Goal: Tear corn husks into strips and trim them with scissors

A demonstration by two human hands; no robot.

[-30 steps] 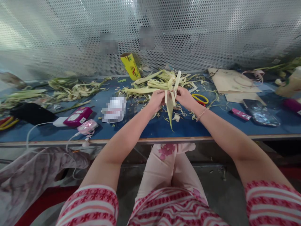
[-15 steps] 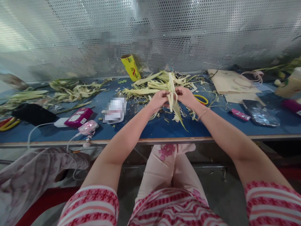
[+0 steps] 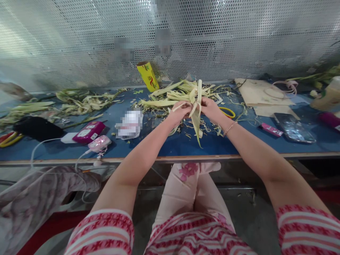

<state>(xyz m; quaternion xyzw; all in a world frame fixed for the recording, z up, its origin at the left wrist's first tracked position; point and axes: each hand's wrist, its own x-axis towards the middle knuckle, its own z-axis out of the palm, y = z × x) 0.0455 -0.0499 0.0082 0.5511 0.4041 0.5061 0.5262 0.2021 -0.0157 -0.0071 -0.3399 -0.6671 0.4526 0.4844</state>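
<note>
Pale yellow-green corn husk strips [image 3: 196, 122] cross each other between my two hands, one strip standing up and a pointed one hanging toward the table edge. My left hand [image 3: 181, 110] is closed on the husk strips from the left, a thin strip curling over its fingers. From the right, my right hand [image 3: 210, 108] pinches the same strips, its fingertips partly hidden behind them. Just behind the hands lies a heap of loose husks [image 3: 167, 95]. Small husk scraps [image 3: 188, 135] are scattered on the blue tabletop below.
A yellow cardboard tube [image 3: 148, 77] leans against the perforated metal panel [image 3: 202, 39]. On the left are another husk pile [image 3: 85, 102], a magenta device [image 3: 89, 132] with a white cable and a black pouch [image 3: 38, 128]. Brown paper [image 3: 261, 92] and a phone [image 3: 294, 127] lie right.
The upright strip has shifted right and now leans the other way. The hanging tip has swung left, and a thin strip now curls across my left hand. Both hands keep their hold.
</note>
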